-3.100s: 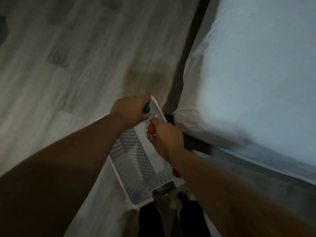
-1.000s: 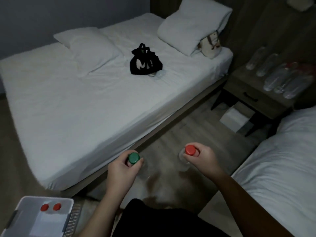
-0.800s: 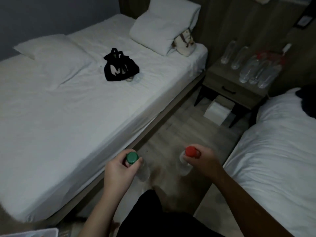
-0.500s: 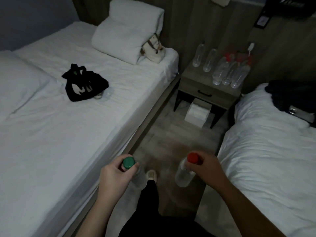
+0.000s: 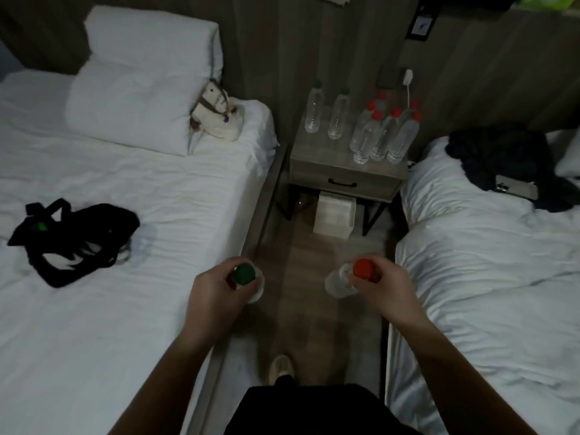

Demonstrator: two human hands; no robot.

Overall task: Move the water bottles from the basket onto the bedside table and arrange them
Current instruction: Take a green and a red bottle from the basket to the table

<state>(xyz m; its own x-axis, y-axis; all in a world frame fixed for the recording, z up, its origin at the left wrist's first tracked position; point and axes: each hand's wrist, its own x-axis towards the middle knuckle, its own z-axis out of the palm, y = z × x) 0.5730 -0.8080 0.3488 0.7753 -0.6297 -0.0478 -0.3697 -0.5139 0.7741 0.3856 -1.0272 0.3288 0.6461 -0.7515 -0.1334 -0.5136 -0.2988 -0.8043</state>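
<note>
My left hand [image 5: 216, 296] grips a clear water bottle with a green cap [image 5: 245, 274] by its neck. My right hand [image 5: 387, 285] holds a clear bottle with a red cap [image 5: 362, 269] the same way. Both bottles hang over the floor strip between two beds. Ahead stands the bedside table [image 5: 317, 153]. Two green-capped bottles [image 5: 314, 109] stand at its back left, and several red-capped bottles [image 5: 384, 133] cluster on its right side. The basket is out of view.
A white bed [image 5: 125, 215] lies to the left with a pillow, a small cream bag [image 5: 218, 113] and a black bag [image 5: 75, 240]. Another bed [image 5: 489, 262] on the right carries dark clothing. A white box [image 5: 334, 216] sits under the table. My foot [image 5: 281, 367] is on the wooden floor.
I have lifted both bottles from the basket, turned away from it and walked up the aisle. The bedside table has come nearer and now sits straight ahead.
</note>
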